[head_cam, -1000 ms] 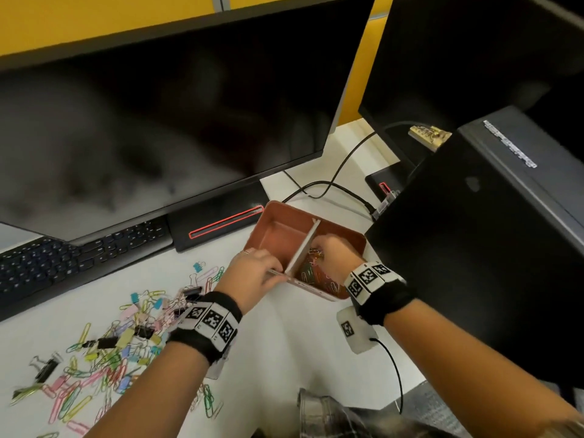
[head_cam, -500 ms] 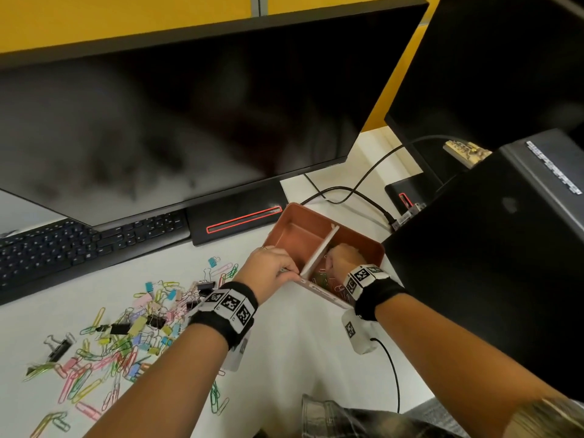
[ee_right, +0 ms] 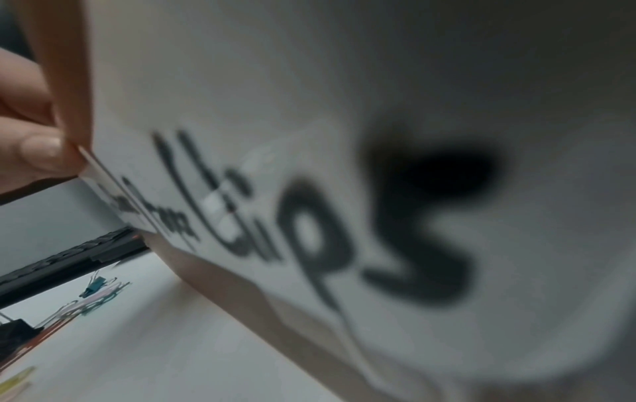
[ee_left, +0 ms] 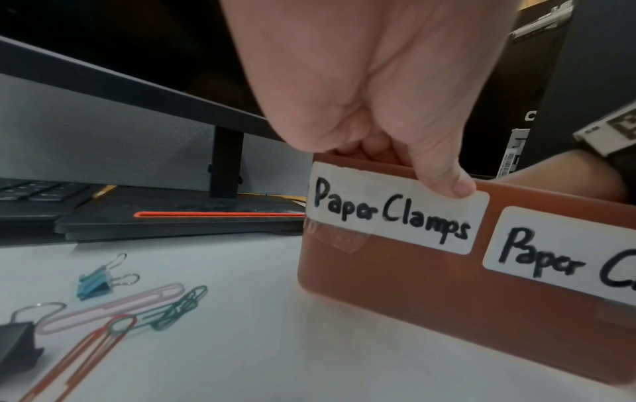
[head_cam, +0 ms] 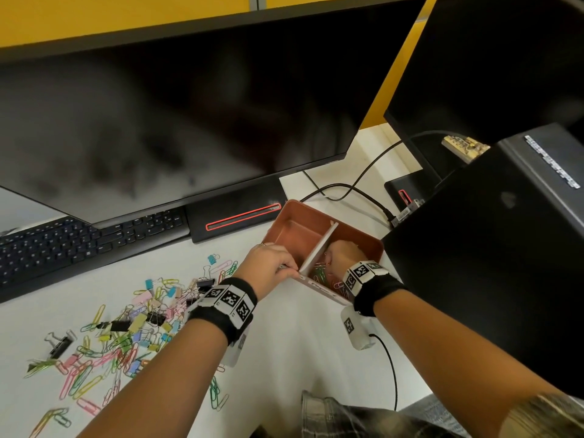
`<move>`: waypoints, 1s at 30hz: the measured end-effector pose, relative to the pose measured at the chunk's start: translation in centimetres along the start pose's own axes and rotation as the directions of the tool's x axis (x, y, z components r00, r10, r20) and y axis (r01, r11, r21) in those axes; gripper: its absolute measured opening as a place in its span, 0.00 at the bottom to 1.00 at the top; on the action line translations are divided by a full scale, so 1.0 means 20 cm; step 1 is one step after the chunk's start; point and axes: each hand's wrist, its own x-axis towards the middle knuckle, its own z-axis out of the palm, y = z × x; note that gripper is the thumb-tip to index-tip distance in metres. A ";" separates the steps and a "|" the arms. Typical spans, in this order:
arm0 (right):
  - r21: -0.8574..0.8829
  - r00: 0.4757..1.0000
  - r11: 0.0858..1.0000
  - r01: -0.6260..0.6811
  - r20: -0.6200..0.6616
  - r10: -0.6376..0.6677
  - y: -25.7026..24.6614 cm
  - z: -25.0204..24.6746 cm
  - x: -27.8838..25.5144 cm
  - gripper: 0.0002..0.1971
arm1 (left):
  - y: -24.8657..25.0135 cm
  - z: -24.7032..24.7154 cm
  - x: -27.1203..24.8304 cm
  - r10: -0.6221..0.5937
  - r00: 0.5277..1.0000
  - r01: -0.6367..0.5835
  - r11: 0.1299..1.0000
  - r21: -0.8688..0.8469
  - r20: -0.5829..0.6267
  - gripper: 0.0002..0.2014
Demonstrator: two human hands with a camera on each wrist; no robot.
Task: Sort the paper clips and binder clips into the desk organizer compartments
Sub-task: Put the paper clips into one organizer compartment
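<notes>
A brown desk organizer (head_cam: pixel 284 216) with a white divider (head_cam: pixel 319 248) stands on the white desk below the monitor. My left hand (head_cam: pixel 289 270) pinches its near wall at the left compartment, thumb (ee_left: pixel 444 179) outside on the "Paper Clamps" label (ee_left: pixel 392 215), fingers inside. That compartment looks empty. My right hand (head_cam: pixel 343 254) reaches down into the right compartment over coloured paper clips (head_cam: pixel 322 276); its fingertips are hidden. The right wrist view is filled by the blurred second label (ee_right: pixel 309 217). A pile of mixed paper clips and binder clips (head_cam: pixel 126 330) lies to the left.
A black computer case (head_cam: pixel 489 263) stands right against the organizer's right side. A monitor base with a red line (head_cam: pixel 234 213), a keyboard (head_cam: pixel 79 245) and cables (head_cam: pixel 354 191) lie behind. A blue binder clip (ee_left: pixel 96 283) and loose paper clips sit near the organizer's left.
My right hand has sunk a little deeper into the right compartment. My left hand keeps its hold on the near wall. The organizer has not moved on the desk.
</notes>
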 end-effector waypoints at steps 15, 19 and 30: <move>0.008 0.945 0.957 0.289 -0.163 -0.284 0.03 -0.18 -0.36 0.08 | 0.07 -0.16 -0.09 -0.029 1.000 0.029 0.998 -0.056 -0.009 0.18; 0.056 0.757 0.781 0.622 -0.300 -0.581 -0.09 -0.16 -0.56 0.05 | 0.01 -0.36 -0.40 -0.162 0.965 0.145 0.985 -0.091 -0.207 0.13; 0.009 0.844 0.844 0.536 -0.040 -0.535 -0.56 0.41 -0.39 0.20 | -0.42 -0.11 -1.43 -0.661 0.740 0.637 0.748 -0.187 -0.125 0.07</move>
